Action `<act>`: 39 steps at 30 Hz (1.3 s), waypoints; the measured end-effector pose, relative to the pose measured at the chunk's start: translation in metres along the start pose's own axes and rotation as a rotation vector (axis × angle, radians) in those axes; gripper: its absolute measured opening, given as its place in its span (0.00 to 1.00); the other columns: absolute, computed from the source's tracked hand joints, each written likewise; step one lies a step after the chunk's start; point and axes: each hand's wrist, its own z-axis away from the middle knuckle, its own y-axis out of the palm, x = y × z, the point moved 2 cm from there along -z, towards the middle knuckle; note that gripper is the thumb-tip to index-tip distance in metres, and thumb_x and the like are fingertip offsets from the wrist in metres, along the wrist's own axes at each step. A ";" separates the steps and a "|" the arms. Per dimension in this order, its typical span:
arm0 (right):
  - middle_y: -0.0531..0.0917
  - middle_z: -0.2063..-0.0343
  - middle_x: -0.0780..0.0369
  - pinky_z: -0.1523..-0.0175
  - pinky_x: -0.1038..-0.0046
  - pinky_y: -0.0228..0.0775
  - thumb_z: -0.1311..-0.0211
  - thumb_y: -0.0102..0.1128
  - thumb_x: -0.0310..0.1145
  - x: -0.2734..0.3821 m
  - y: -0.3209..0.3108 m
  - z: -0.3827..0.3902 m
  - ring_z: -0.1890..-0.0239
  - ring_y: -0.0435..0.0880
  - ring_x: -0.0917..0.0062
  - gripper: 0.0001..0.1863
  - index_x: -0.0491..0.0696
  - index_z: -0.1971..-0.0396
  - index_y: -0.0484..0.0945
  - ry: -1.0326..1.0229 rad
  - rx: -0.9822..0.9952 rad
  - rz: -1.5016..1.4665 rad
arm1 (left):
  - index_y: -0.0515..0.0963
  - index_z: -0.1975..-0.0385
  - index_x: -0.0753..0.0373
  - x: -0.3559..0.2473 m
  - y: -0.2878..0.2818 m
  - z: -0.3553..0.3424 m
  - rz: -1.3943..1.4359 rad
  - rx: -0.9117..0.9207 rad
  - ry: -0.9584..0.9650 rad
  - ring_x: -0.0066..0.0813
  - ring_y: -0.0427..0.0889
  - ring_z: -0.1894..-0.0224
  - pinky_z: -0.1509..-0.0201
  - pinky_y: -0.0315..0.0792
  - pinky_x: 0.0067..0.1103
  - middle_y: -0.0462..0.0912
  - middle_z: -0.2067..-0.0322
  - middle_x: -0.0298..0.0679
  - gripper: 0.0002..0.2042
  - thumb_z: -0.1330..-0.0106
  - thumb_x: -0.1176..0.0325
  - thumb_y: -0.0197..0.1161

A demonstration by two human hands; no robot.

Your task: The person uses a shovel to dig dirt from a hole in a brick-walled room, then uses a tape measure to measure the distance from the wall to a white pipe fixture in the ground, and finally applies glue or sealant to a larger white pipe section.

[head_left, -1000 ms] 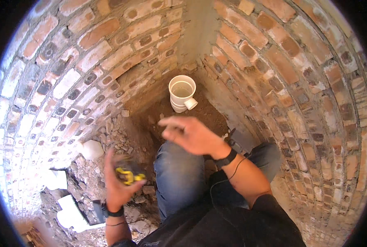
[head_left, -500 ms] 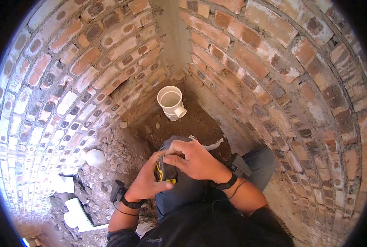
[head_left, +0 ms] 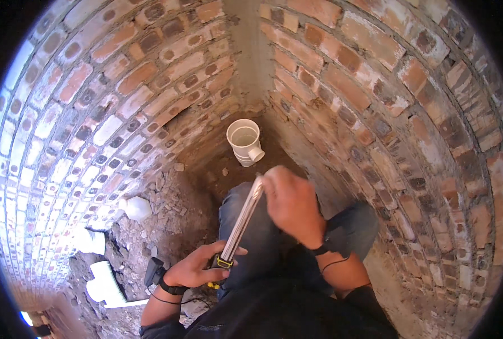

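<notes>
Brick walls (head_left: 333, 93) bg, tape meas. (head_left: 242, 226) btwn hands (head_left: 196, 269), shirt mark (head_left: 210, 327) illeg.

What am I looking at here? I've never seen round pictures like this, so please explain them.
No machine here: a person works bare-handed. Every picture comes from one wide fisheye camera on the head, looking down, so straight edges bend. The left hand holds a black-and-yellow tape measure with a long, shiny, metallic-looking tape blade out. The right hand, blurred, is at the blade's far end; its exact grip is unclear. Beyond, a cream-white, round plastic-looking pipe with a short side branch stands in the corner between two reddish brick walls. White, plastic-looking pipe pieces lie on brown, rubbly ground at left.
</notes>
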 end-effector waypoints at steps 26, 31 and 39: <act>0.83 0.73 0.46 0.61 0.49 0.77 0.36 0.60 0.40 -0.124 0.054 -0.096 0.67 0.84 0.48 0.15 0.42 0.69 0.78 0.317 0.030 0.436 | 0.78 0.72 0.68 0.075 -0.196 -0.034 -0.962 -0.463 -0.119 0.62 0.80 0.68 0.64 0.72 0.42 0.78 0.76 0.57 0.13 0.29 0.66 0.54; 0.84 0.72 0.47 0.60 0.49 0.76 0.36 0.59 0.42 -0.140 0.099 -0.077 0.66 0.84 0.48 0.17 0.43 0.59 0.77 0.322 0.476 0.344 | 0.81 0.74 0.68 0.084 -0.242 -0.110 -0.805 -0.476 -0.368 0.53 0.82 0.72 0.64 0.74 0.36 0.80 0.78 0.56 0.19 0.26 0.60 0.54; 0.84 0.73 0.49 0.63 0.51 0.78 0.36 0.59 0.40 -0.122 0.104 -0.053 0.68 0.85 0.50 0.14 0.43 0.62 0.77 0.215 0.590 0.189 | 0.81 0.77 0.67 0.102 -0.261 -0.146 -0.776 -0.523 -0.409 0.42 0.79 0.79 0.69 0.72 0.35 0.77 0.83 0.51 0.24 0.26 0.52 0.53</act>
